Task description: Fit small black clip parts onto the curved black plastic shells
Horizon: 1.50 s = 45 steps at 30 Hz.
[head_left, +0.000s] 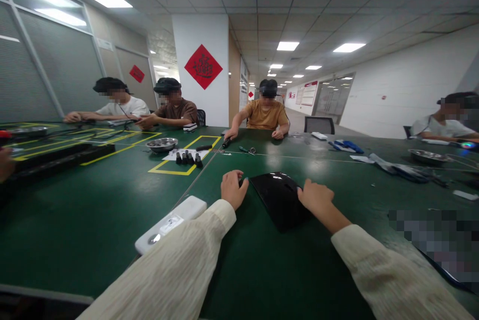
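A glossy black curved panel [279, 199] lies on the green table [93, 220] straight ahead of me. My left hand [232, 187] rests curled at its left edge, with something small and dark at the fingertips that I cannot make out. My right hand [315, 195] sits closed on the panel's right edge, gripping it. Both arms wear cream ribbed sleeves.
A white flat device [170, 223] lies by my left forearm. Farther off stand a metal bowl [161, 144], small black parts [188, 158] in a yellow taped box, and scissors [247, 150]. Several people sit around the table. Black trays [56, 156] lie left; tools and another bowl [426, 156] right.
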### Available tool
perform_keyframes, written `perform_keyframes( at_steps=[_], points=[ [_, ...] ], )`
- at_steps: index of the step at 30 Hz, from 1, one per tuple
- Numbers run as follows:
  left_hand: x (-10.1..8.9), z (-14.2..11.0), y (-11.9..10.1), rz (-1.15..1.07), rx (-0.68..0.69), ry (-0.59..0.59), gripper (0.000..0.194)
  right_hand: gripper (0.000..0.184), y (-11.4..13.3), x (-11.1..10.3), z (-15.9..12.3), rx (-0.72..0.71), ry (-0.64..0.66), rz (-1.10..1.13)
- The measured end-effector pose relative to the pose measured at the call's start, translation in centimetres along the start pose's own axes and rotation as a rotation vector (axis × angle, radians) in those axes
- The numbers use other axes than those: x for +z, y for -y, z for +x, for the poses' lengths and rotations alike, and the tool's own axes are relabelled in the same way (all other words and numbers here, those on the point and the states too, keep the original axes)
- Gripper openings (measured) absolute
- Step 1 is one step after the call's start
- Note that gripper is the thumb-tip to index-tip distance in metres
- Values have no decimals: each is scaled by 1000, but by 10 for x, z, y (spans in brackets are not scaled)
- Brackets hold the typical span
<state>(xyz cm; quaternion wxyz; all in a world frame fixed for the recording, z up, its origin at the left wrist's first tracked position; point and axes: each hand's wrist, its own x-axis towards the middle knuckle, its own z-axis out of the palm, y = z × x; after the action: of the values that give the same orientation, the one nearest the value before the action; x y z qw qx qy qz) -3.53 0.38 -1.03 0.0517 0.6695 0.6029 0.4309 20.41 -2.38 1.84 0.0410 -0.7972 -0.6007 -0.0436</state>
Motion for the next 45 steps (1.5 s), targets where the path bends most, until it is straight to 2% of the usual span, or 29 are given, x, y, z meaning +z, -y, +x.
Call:
perform_keyframes(
  at_steps=[2, 5, 7, 10, 13, 15, 16, 18, 21, 25, 29, 37, 39, 43, 45],
  points=[
    [-1, 0, -1, 7, -6, 6, 20, 41, -2, -1, -2, -25, 112, -3],
    [0, 1, -1, 25, -8, 17, 20, 45, 1, -5, -7, -125, 127, 11],
    [2, 1, 1, 31, -1, 14, 19, 48, 2, -9, -5, -144, 51, 53],
    [3, 2, 2, 34, 8, -2, 19, 49, -8, -11, 13, -38, -158, 117],
    [3, 2, 2, 38, -2, -3, 19, 49, -40, 4, 40, 106, -231, 140],
    [2, 2, 2, 35, -7, 8, 19, 49, -72, 24, 59, 186, -248, 121],
    [2, 1, 2, 32, -5, 13, 19, 48, -89, 35, 67, 205, -324, 78],
    [2, 1, 2, 27, 1, 16, 19, 48, -124, 57, 82, 257, -380, 42],
    [3, 0, 3, 26, 12, 13, 18, 53, -165, 79, 102, 348, -372, 134],
    [3, 0, 3, 29, 23, 20, 16, 59, -193, 92, 122, 418, -270, 319],
    [3, 0, 2, 30, 26, 29, 15, 61, -207, 98, 134, 461, -203, 370],
    [3, 1, 4, 35, 9, 37, 15, 62, -212, 95, 131, 376, -54, 264],
    [3, 1, 4, 37, 7, 32, 15, 64, -211, 94, 130, 420, -89, 253],
    [3, 1, 3, 42, 4, 39, 14, 63, -216, 99, 134, 572, -261, 254],
    [2, 0, 3, 45, -3, 46, 14, 60, -220, 102, 138, 546, -283, 246]
  ],
)
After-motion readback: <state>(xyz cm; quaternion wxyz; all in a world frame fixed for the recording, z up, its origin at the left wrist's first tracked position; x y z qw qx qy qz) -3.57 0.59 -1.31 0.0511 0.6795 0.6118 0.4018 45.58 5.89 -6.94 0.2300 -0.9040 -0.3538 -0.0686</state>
